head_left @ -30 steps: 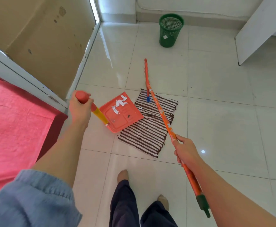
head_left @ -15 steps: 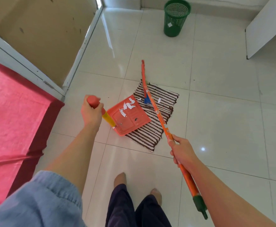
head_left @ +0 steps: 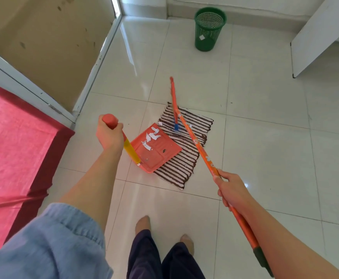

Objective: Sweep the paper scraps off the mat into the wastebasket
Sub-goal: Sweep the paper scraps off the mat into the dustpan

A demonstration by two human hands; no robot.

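A brown-and-white striped mat [head_left: 184,158] lies on the tiled floor. An orange dustpan [head_left: 156,152] rests partly on the mat's left side, with several white paper scraps [head_left: 151,137] on it. My left hand [head_left: 109,133] grips the dustpan's red-and-yellow handle. My right hand [head_left: 232,190] grips the orange broom stick [head_left: 196,143], whose far end with a blue part [head_left: 176,127] lies on the mat. A couple of scraps [head_left: 190,125] lie on the mat near the broom. The green mesh wastebasket [head_left: 209,29] stands far back near the wall.
A red-covered surface [head_left: 13,148] fills the left side. A brown door panel in a white frame [head_left: 50,43] stands at the back left. A white board [head_left: 317,37] leans at the back right. My bare feet [head_left: 144,224] stand on the tiles below the mat.
The dustpan has come down from a raised tilt to rest partly on the mat. The broom head has shifted a little over the mat. The view has moved closer.
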